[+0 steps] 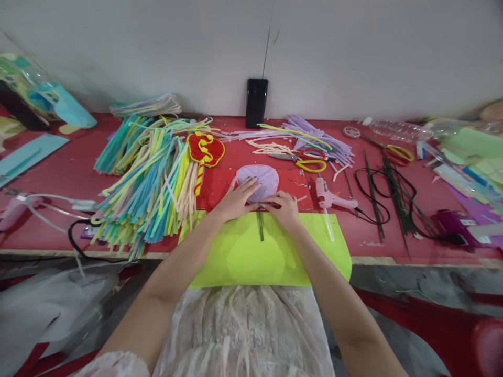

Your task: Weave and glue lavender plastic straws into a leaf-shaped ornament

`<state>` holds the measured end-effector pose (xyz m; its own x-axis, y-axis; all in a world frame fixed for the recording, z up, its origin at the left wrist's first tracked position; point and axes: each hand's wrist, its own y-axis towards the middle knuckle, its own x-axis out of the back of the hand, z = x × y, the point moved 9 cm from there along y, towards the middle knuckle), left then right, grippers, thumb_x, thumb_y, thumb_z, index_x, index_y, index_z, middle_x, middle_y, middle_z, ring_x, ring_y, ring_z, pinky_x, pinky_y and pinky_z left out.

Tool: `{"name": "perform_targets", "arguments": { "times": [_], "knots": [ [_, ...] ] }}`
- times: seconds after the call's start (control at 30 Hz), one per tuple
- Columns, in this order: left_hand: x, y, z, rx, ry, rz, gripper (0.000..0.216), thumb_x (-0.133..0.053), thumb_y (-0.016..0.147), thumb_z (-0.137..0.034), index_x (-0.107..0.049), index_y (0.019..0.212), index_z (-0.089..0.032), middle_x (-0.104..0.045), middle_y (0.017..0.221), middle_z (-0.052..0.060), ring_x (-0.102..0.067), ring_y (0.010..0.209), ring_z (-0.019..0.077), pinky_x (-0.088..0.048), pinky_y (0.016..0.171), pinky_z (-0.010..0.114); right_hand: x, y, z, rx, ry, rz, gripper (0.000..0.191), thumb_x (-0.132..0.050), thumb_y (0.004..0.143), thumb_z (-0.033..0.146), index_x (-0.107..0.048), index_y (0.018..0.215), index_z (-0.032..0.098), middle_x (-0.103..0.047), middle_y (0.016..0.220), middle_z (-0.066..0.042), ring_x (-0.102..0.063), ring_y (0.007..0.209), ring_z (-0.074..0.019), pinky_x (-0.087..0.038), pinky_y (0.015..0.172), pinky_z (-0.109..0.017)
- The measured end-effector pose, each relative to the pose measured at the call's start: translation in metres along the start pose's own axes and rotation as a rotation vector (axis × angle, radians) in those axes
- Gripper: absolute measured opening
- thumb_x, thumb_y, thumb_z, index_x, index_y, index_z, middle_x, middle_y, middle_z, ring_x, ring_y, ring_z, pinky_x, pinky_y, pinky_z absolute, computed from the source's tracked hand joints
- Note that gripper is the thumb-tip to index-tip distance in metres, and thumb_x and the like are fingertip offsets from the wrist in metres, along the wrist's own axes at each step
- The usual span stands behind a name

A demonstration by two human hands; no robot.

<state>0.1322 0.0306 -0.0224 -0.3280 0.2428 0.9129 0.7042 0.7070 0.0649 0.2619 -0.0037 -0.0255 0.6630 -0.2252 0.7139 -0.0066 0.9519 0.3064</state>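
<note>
A flat lilac fan-shaped piece (262,177) made of foam strips lies on a red sheet (295,184). My left hand (236,200) rests on its left edge with the fingers stretched flat. My right hand (284,205) presses at its lower edge, fingers curled down where a dark green stick (260,226) meets the piece. The stick runs down onto a lime-green sheet (243,256) in front of me.
A big heap of coloured foam strips (149,183) lies left, with a red-and-yellow ornament (206,149). A pink glue gun (328,196), scissors (312,162), black cable and green wires (393,196) lie right. A black phone (257,102) leans on the wall.
</note>
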Motion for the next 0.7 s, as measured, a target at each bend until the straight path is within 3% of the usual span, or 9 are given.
{"name": "perform_targets", "arguments": {
  "times": [0.33,0.7],
  "knots": [
    [0.012,0.001,0.006,0.082,-0.074,-0.133,0.050,-0.043,0.093,-0.029,-0.032,0.142,-0.024,-0.032,0.153,0.010,-0.027,0.143,0.0201,-0.003,0.119,0.051,-0.002,-0.001,-0.002,-0.012,-0.014,0.010,0.014,-0.064,0.083,0.040,-0.076,0.086,0.032,-0.066,0.085,-0.003,-0.060,0.087,-0.0204,-0.035,0.085,-0.039],
    [0.001,0.000,0.009,0.082,-0.041,-0.053,0.061,-0.050,0.090,-0.044,-0.031,0.144,-0.023,-0.023,0.156,0.012,-0.019,0.145,0.0257,-0.001,0.117,0.055,-0.003,-0.001,-0.004,-0.006,-0.030,0.014,0.015,-0.065,0.082,0.041,-0.075,0.084,0.031,-0.067,0.086,-0.003,-0.060,0.087,-0.0197,-0.035,0.084,-0.038]
  ]
}}
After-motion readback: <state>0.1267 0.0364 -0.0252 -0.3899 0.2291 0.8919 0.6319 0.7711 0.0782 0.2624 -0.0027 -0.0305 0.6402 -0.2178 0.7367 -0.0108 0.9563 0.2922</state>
